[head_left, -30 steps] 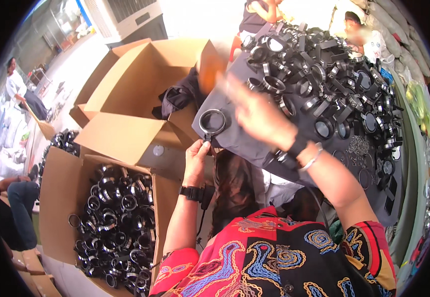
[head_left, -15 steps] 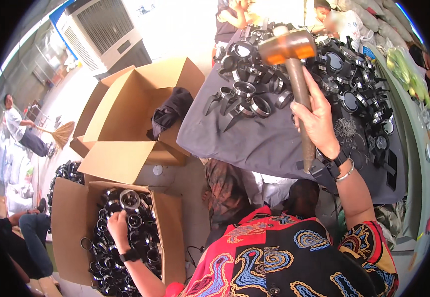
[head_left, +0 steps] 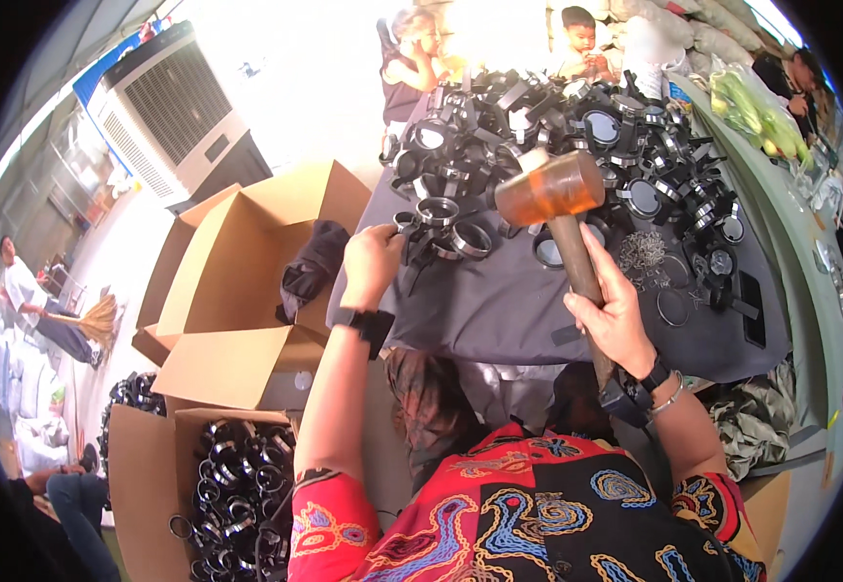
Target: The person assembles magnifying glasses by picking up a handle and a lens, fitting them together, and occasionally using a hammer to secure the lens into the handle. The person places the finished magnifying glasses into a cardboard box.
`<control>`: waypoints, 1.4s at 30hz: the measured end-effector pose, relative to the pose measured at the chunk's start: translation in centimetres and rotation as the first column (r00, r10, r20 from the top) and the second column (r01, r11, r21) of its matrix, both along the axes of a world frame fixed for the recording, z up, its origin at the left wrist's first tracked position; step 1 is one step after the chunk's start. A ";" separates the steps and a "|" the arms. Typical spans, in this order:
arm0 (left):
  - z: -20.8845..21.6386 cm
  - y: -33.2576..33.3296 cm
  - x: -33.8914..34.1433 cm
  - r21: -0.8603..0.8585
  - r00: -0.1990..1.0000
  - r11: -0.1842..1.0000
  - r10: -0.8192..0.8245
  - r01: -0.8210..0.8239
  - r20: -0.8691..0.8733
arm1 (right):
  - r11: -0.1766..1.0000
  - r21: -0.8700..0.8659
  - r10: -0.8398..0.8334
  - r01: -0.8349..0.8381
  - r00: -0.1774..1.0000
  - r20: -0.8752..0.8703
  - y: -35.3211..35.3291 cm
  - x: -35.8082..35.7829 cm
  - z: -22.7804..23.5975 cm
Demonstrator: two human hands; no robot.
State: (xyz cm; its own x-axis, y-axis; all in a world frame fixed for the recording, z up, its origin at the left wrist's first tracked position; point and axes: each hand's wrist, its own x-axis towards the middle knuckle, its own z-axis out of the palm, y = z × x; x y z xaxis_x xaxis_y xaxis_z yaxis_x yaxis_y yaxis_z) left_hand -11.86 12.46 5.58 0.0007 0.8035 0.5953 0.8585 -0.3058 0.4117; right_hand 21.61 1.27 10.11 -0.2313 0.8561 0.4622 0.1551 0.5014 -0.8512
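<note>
My right hand [head_left: 613, 312] is wrapped around the wooden handle of a mallet [head_left: 551, 190]. Its translucent amber head is raised in front of the heap of black parts. At the left edge of the cloth-covered table [head_left: 499, 315], my left hand [head_left: 373, 262] has its fingers closed at a black part with a silver ring [head_left: 405, 222]; the fingertips partly hide the contact. Beside it stand more black ringed parts [head_left: 438, 210]. The large heap of black parts with rings and round discs [head_left: 601, 126] covers the far half of the table.
A pile of small metal rings [head_left: 642, 254] and a dark phone-like slab [head_left: 753, 308] lie at the table's right. An open carton of ringed parts [head_left: 232, 485] stands lower left; a carton with dark cloth [head_left: 237, 262] stands behind it. Other people are around, one holding a broom [head_left: 96, 320].
My left hand has moved from the carton of parts up to the table's left edge. The mallet has moved lower and slightly left in view, still in my right hand.
</note>
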 end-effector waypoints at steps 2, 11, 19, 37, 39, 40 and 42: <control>-0.1 1.8 1.7 -0.164 0.983 0.974 0.137 -0.156 -0.126 | 1.000 0.004 -0.017 0.017 1.000 -0.013 -0.4 0.8 -0.6; -0.2 2.3 1.3 0.002 0.998 0.998 0.056 -0.056 -0.001 | 0.982 -0.190 -0.013 0.001 0.998 -0.062 -0.5 1.4 -1.3; -1.4 -10.6 -4.3 -0.125 0.588 0.968 -0.028 0.217 0.808 | 0.989 -0.128 0.096 -0.079 0.986 0.135 1.4 -2.3 -0.9; -11.5 -14.7 -3.3 -0.177 0.285 0.970 0.125 0.166 0.951 | 0.918 0.118 0.291 -0.378 0.847 0.445 5.7 -20.4 3.9; -10.5 -14.8 -2.8 -0.189 0.310 0.965 0.126 0.183 0.942 | 0.931 -0.179 0.359 -0.319 0.707 0.609 6.4 -20.8 0.4; -9.4 -14.8 -2.2 -0.219 0.339 0.967 0.164 0.131 0.926 | 0.931 -0.203 0.360 -0.304 0.669 0.650 7.7 -21.1 0.3; -9.8 -14.4 -2.7 -0.251 0.428 0.961 0.179 0.118 0.886 | 0.936 -0.124 0.328 -0.328 0.691 0.644 8.9 -20.7 -0.9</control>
State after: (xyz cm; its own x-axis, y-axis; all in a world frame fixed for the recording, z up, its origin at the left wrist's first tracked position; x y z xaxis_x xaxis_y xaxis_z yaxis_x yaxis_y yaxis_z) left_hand -14.56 -1.91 -4.22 -0.4387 0.8981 0.0311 -0.0377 -0.0530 0.9979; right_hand 0.89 10.13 9.21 -0.7385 0.6678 0.0932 0.4909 0.6273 -0.6046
